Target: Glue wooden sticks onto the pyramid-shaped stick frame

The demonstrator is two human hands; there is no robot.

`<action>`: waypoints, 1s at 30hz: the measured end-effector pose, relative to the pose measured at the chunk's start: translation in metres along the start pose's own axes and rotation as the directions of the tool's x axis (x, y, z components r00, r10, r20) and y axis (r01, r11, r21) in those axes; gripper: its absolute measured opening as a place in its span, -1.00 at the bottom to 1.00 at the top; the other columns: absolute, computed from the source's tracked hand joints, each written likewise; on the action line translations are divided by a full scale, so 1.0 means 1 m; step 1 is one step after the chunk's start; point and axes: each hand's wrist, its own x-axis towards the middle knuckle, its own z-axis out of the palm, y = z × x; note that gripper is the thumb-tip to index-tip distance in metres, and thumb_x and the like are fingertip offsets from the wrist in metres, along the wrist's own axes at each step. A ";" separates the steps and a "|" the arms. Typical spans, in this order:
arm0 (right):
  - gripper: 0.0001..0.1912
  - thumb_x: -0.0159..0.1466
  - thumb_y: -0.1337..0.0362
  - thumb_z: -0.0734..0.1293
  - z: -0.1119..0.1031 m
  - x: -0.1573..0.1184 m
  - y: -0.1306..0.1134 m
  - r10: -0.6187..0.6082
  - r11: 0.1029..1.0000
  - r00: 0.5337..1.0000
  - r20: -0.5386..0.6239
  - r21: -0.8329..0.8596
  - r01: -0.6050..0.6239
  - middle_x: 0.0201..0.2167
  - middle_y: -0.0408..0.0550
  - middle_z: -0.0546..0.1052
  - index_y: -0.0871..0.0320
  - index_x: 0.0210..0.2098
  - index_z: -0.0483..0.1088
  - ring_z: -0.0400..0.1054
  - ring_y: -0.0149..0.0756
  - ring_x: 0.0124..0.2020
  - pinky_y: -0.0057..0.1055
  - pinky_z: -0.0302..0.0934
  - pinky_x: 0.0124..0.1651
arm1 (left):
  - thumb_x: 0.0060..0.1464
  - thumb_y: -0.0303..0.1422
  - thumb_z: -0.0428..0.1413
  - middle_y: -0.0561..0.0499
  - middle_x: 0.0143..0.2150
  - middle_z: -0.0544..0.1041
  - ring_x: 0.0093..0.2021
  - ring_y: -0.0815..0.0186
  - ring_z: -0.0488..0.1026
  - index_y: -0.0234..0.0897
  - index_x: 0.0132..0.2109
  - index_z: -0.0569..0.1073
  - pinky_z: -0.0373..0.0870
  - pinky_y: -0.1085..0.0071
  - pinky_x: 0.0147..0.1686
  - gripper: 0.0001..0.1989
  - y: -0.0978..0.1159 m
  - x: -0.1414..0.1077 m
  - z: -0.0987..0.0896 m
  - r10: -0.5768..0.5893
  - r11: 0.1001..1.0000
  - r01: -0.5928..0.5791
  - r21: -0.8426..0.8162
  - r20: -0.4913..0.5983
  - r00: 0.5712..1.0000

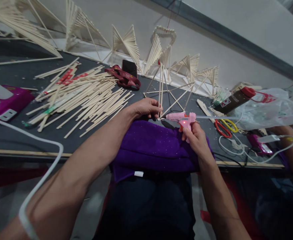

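My left hand point(148, 108) is closed near the lower ends of upright wooden sticks point(161, 87), its fingertips pinching at their base. These sticks belong to, or stand against, a stick frame point(170, 91) on the dark table. Wrapped in my right hand point(195, 135) is a pink glue gun point(183, 118), its nozzle pointing left at the stick ends by my left fingertips. A clear glue stick point(216, 117) extends from the gun's back. Beneath both hands lies a folded purple cloth point(156, 145) at the table edge.
Loose sticks point(86, 96) are piled at the left, beside a red lanyard point(123, 77). Twisted stick models point(126, 43) line the wall. Scissors point(223, 128), a bottle point(235, 100), a plastic bag point(269, 110) and cables lie right, near another person's arm point(291, 150).
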 end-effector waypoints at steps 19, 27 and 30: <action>-0.79 0.32 0.16 0.23 0.001 0.001 -0.001 -0.002 0.999 1.000 -0.004 -0.035 0.002 -0.43 -0.16 0.46 0.18 -0.17 0.33 0.25 -0.47 -0.56 -0.45 0.12 -0.45 | 0.12 -0.47 0.14 -0.04 -0.45 0.53 -0.58 0.49 0.40 -0.36 -0.35 0.48 0.10 0.55 -0.66 -0.92 0.000 0.000 -0.001 -0.001 1.000 0.001 -0.014 0.000 1.000; -0.79 0.32 0.15 0.23 0.001 0.002 -0.001 0.005 0.999 1.000 0.016 -0.047 -0.004 -0.42 -0.14 0.47 0.17 -0.20 0.32 0.26 -0.46 -0.55 -0.44 0.14 -0.43 | 0.11 -0.46 0.15 -0.06 -0.43 0.54 -0.56 0.50 0.39 -0.35 -0.36 0.49 0.11 0.55 -0.64 -0.92 -0.001 0.001 -0.001 0.000 1.000 0.000 -0.006 -0.003 1.000; -0.79 0.33 0.14 0.23 0.000 0.002 -0.001 -0.013 0.998 1.000 0.027 -0.055 0.015 -0.42 -0.14 0.47 0.16 -0.21 0.31 0.27 -0.45 -0.53 -0.44 0.15 -0.40 | 0.10 -0.47 0.16 -0.04 -0.45 0.53 -0.56 0.49 0.40 -0.35 -0.36 0.49 0.11 0.55 -0.65 -0.93 0.000 0.000 -0.002 -0.001 1.000 0.001 -0.015 -0.004 1.000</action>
